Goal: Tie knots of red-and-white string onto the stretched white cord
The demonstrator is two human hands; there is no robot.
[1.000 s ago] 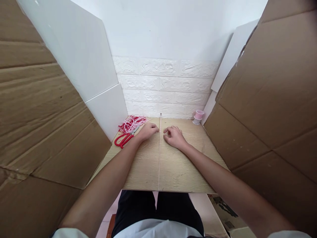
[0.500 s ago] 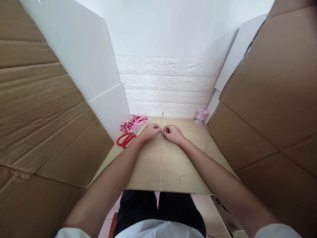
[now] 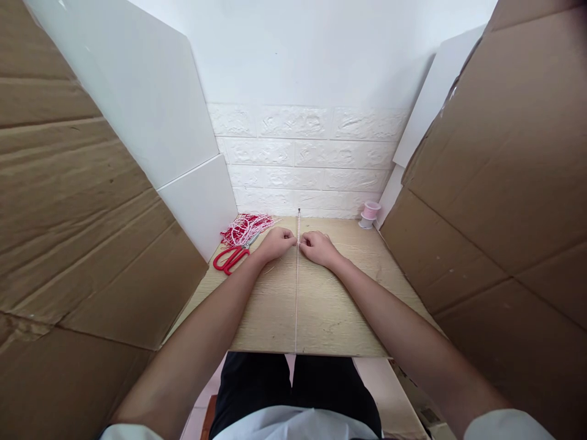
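Note:
A thin pale cord (image 3: 296, 299) runs taut down the middle of a light wooden board (image 3: 330, 311), from a pin at the far edge to the near edge. My left hand (image 3: 275, 243) and my right hand (image 3: 317, 247) rest on the board on either side of the cord, near its far end. Both have fingers curled and pinched at the cord, fingertips almost meeting. What sits between the fingertips is too small to see beyond the cord itself.
Red-handled scissors (image 3: 229, 256) lie at the board's left edge beside a tangle of red and white cord (image 3: 246, 227). A pink spool (image 3: 369, 213) stands at the far right corner. Cardboard walls (image 3: 82, 232) and white panels enclose both sides.
My right hand has slid left from a little away to the cord, and both hands now pinch together at it. The view shifted slightly.

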